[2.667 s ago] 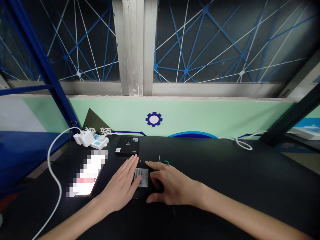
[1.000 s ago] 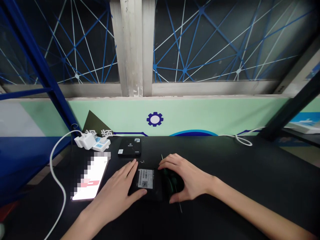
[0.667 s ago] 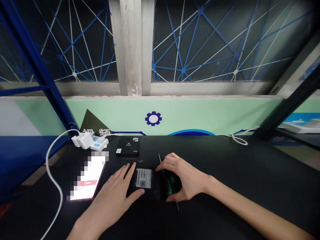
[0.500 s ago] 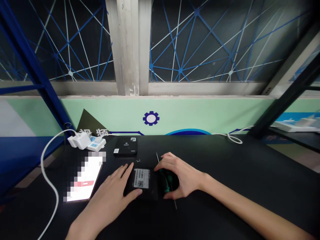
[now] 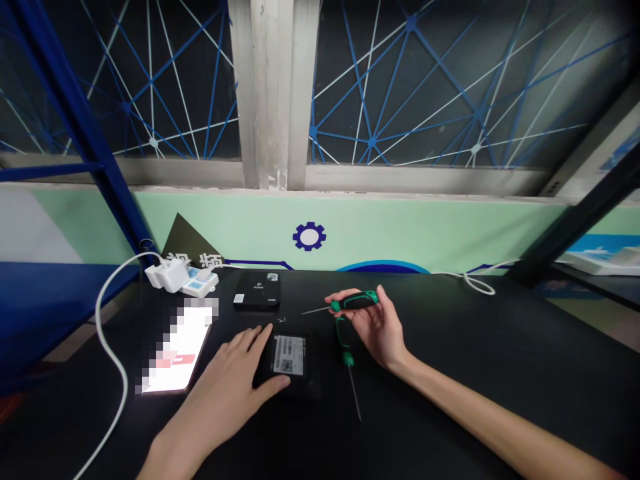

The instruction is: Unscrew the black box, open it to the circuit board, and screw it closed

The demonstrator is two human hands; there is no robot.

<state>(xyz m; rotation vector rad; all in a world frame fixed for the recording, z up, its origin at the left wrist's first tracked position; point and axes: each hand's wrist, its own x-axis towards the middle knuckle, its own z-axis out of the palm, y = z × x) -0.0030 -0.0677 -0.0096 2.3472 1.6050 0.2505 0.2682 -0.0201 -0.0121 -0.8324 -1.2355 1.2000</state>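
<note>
Pinched between thumb and fingers, a slim screwdriver with a black-and-green handle (image 5: 350, 303) sits in the right hand (image 5: 377, 333), its thin metal shaft pointing left. Holding it by the handle leaves the shaft free; some fingers are hidden, and the tip is too fine to read. Just below that hand, a second black-and-green screwdriver with a long metal shaft (image 5: 347, 353) lies on the matte black table (image 5: 480, 333), its shaft toward the person, probably put there to be within easy reach.

The left hand (image 5: 239, 373) lies spread along the left side of a flat, square black box with a white printed label (image 5: 306, 387), thumb over its near part, clamped on nothing; the touch seems meant to steady it. The hand covers that side, and the box's dark edges melt into the tabletop. Tiny pale metallic bits (image 5: 281, 321) lie just beyond it, too small to identify. Pixelation masks part of the bright, flat-screened device (image 5: 180, 353). Both forearms are cut off by the frame.
</note>
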